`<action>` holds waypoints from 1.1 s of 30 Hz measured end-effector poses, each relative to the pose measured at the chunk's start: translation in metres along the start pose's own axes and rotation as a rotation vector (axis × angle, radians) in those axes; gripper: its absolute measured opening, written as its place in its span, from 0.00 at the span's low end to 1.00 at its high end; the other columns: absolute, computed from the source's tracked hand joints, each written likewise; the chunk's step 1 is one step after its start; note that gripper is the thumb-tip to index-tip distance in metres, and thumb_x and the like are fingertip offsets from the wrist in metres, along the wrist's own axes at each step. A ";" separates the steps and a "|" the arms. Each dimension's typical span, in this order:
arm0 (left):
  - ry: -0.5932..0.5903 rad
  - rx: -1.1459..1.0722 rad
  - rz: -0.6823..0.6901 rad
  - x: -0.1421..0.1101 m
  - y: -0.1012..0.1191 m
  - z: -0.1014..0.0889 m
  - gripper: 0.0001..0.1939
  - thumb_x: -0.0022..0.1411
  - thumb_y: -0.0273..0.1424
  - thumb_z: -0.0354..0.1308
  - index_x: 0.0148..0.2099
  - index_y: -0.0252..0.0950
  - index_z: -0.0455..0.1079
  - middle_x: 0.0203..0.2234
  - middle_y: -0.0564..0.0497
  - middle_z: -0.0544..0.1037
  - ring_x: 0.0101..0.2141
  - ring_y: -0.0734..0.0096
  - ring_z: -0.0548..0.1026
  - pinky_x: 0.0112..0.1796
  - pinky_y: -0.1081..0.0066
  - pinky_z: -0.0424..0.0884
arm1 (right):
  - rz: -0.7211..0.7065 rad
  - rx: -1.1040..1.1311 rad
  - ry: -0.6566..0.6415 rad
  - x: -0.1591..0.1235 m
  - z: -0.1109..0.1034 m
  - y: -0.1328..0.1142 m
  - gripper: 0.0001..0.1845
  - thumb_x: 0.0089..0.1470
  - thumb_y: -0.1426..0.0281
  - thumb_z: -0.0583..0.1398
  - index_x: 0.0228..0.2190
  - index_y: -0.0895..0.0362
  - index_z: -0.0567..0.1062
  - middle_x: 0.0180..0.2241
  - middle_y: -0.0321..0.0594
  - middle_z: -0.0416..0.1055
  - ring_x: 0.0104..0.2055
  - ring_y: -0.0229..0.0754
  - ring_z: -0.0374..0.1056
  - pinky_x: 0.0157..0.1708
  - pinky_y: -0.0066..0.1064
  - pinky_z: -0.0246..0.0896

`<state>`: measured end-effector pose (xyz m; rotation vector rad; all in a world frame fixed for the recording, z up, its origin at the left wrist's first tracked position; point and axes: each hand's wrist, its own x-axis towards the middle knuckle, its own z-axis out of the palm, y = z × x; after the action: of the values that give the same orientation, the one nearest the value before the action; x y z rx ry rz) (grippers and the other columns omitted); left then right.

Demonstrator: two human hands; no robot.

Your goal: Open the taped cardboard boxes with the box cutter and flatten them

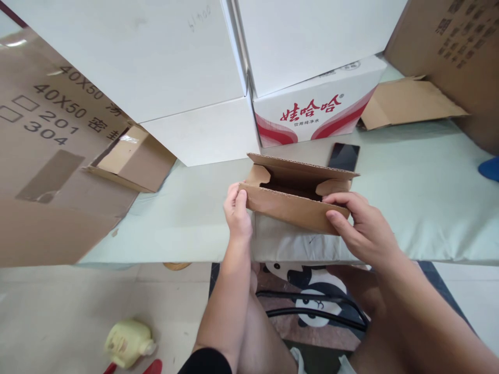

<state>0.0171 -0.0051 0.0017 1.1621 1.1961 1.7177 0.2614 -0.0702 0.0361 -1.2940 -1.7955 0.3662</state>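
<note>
A small brown cardboard box is held up over the front edge of the cloth-covered table, its top open and its inside dark. My left hand grips its left end, thumb on the front face. At the right end, my right hand pinches the front wall, with the thumb outside and a finger at the rim by the side flap. The long back flap stands up, and the two short side flaps lean inward. Just behind the box, a dark phone lies on the table.
White boxes and a red-and-white printed carton stand along the back. Small cardboard boxes lie at left and right, beside large brown cartons. A yellow bottle is on the floor, lower left.
</note>
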 end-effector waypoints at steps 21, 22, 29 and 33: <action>-0.016 0.085 0.045 0.001 -0.001 -0.001 0.15 0.63 0.42 0.59 0.37 0.36 0.78 0.40 0.46 0.76 0.45 0.62 0.74 0.49 0.64 0.69 | 0.030 0.026 0.057 -0.003 0.005 0.005 0.09 0.64 0.63 0.57 0.44 0.50 0.73 0.42 0.42 0.79 0.44 0.49 0.74 0.45 0.43 0.67; -0.017 0.083 0.044 0.000 -0.001 -0.001 0.14 0.63 0.42 0.59 0.37 0.36 0.78 0.40 0.46 0.76 0.44 0.62 0.74 0.48 0.64 0.69 | 0.030 0.026 0.055 -0.002 0.005 0.005 0.09 0.63 0.63 0.57 0.44 0.50 0.73 0.42 0.42 0.79 0.44 0.49 0.74 0.45 0.43 0.67; -0.012 0.067 0.043 0.000 0.000 0.000 0.14 0.63 0.42 0.60 0.36 0.36 0.77 0.39 0.46 0.76 0.44 0.63 0.73 0.48 0.65 0.69 | 0.030 0.024 0.045 -0.002 0.005 0.005 0.09 0.63 0.63 0.57 0.44 0.50 0.74 0.41 0.41 0.79 0.42 0.49 0.74 0.45 0.44 0.67; -0.007 0.063 0.037 0.000 0.001 0.001 0.14 0.62 0.42 0.60 0.36 0.36 0.77 0.39 0.46 0.75 0.43 0.63 0.73 0.47 0.65 0.68 | 0.041 0.031 0.042 -0.002 0.005 0.005 0.09 0.63 0.63 0.57 0.44 0.50 0.74 0.41 0.42 0.79 0.43 0.49 0.74 0.46 0.44 0.67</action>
<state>0.0177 -0.0048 0.0026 1.2339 1.2398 1.7126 0.2606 -0.0687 0.0292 -1.3095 -1.7238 0.3854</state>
